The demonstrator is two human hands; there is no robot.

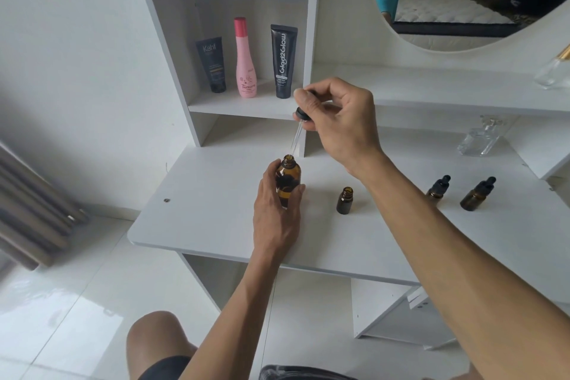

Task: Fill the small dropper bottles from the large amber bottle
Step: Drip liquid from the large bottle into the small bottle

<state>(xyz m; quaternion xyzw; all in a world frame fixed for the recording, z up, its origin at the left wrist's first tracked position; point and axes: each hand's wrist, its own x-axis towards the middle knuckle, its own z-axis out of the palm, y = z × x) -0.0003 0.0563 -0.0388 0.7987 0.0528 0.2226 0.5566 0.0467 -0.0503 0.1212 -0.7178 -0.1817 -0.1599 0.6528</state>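
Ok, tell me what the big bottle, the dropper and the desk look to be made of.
Large amber bottle: seemingly brown glass, glossy and translucent. Dropper in the right hand: clear tube, glass or plastic, with a black cap, probably rubber. Desk: matte white board, likely laminate; a screw head shows.

1. Both forearms are bare from the bottom edge of the view up to the wrists, with no sleeves showing.
2. The left hand (277, 219) and right hand (342, 120) wear no gloves, and the fingers (303, 99) carry no rings (none on the parts in view).
3. A bare knee (154, 339) shows at the bottom, with dark shorts (166, 367) beginning just below it.
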